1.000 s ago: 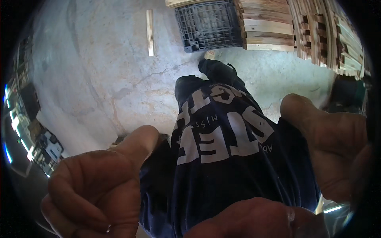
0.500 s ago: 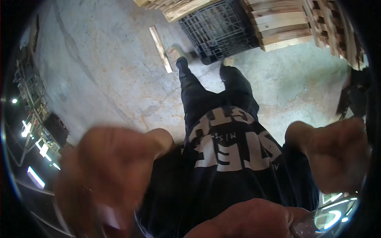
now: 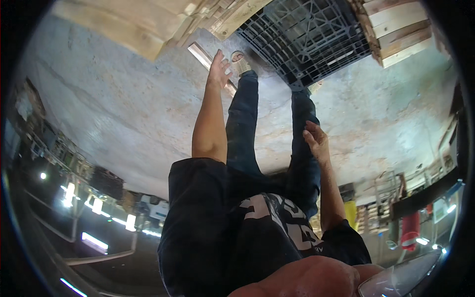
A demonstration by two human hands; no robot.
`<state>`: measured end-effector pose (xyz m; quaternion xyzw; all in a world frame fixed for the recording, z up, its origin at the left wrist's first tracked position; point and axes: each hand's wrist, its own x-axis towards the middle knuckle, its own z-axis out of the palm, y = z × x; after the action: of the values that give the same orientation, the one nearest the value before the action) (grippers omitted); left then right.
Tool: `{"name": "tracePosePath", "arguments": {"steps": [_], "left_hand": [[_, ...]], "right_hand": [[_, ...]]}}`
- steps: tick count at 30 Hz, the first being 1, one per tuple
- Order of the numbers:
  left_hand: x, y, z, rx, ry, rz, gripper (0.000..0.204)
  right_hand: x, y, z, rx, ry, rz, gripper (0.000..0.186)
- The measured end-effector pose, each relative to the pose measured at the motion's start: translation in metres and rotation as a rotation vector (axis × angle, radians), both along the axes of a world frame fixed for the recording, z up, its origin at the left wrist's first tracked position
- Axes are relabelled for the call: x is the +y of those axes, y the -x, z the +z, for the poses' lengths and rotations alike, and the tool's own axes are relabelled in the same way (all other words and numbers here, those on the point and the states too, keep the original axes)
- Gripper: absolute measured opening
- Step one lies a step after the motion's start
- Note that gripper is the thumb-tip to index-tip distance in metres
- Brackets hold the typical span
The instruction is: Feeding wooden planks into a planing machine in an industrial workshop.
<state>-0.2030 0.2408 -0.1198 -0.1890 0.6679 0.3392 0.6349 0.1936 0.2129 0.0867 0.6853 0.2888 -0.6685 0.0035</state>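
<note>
My left hand (image 3: 219,73) reaches forward over the floor with its fingers apart and nothing in it. Behind it, in my view, lies a pale wooden strip (image 3: 199,56), partly hidden by the hand, beside my left foot (image 3: 241,64). I cannot tell that the hand touches the strip. My right hand (image 3: 315,140) hangs in front of my right leg, empty, with its fingers loosely bent and apart. A black plastic pallet with an open grid (image 3: 311,47) is just ahead of my feet.
Stacked wooden boards (image 3: 242,17) border the pallet on its left, and another wood stack (image 3: 398,29) stands at its right. A broad light wooden panel or board (image 3: 118,27) is at the far left. Concrete floor (image 3: 123,104) stretches around my legs.
Both hands have moved from close beside my head, where they were blurred, down and forward toward my legs. My view has shifted, bringing more of the wood at the left into sight.
</note>
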Motion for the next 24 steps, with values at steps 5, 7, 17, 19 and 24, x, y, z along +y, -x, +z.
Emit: {"name": "tracePosePath", "arguments": {"steps": [5,7,17,19,24], "left_hand": [[0.022,0.02,-0.087,-0.128,-0.14,0.038,0.118],[0.028,0.031,-0.116,-0.172,-0.143,-0.037,0.119],[0.026,0.014,-0.151,-0.191,-0.355,-0.013,0.106],[0.025,0.021,-0.152,-0.194,-0.343,0.009,0.109],[0.036,0.019,-0.151,-0.178,-0.35,0.017,0.095]], "right_hand": [[-0.001,0.073,-0.066,0.17,0.035,-0.065,0.049],[0.008,0.097,-0.097,0.227,0.02,-0.079,0.048],[0.065,0.18,-0.228,0.282,-0.133,-0.175,0.061],[0.079,0.201,-0.253,0.293,-0.153,-0.181,0.065],[0.125,0.219,-0.292,0.457,-0.062,-0.345,0.09]]}}
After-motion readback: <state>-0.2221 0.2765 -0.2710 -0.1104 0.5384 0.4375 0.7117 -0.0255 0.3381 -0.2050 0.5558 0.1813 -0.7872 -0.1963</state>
